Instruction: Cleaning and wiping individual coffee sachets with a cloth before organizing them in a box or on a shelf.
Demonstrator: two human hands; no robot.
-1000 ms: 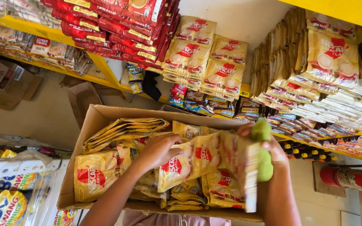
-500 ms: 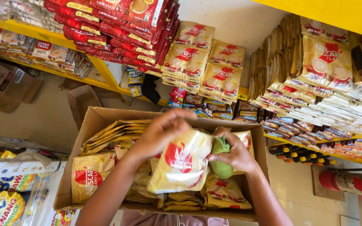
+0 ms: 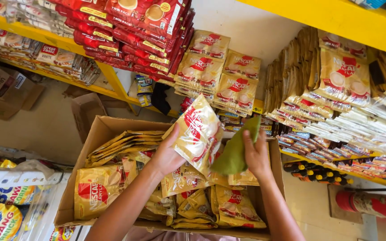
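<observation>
L hand (image 3: 168, 156) clamped on shiny gold-and-red foil packet (image 3: 198, 134), raised over open cardboard box (image 3: 97, 134) of like packets; yellow shelving behind. R hand (image 3: 256, 154) grips green cloth (image 3: 237, 149) against packet. Packet higher, more upright than 0.5 s ago.

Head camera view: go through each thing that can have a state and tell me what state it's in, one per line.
Cardboard box: open, flaps out, partly filled with gold packs.
Gold pack: lifted above the box, tilted, sealed.
Green cloth: crumpled, pressed against the raised pack.
Left hand: grip closed on the gold pack.
Right hand: grip closed on the green cloth.
Yellow shelf: stocked with red and gold packs.
</observation>
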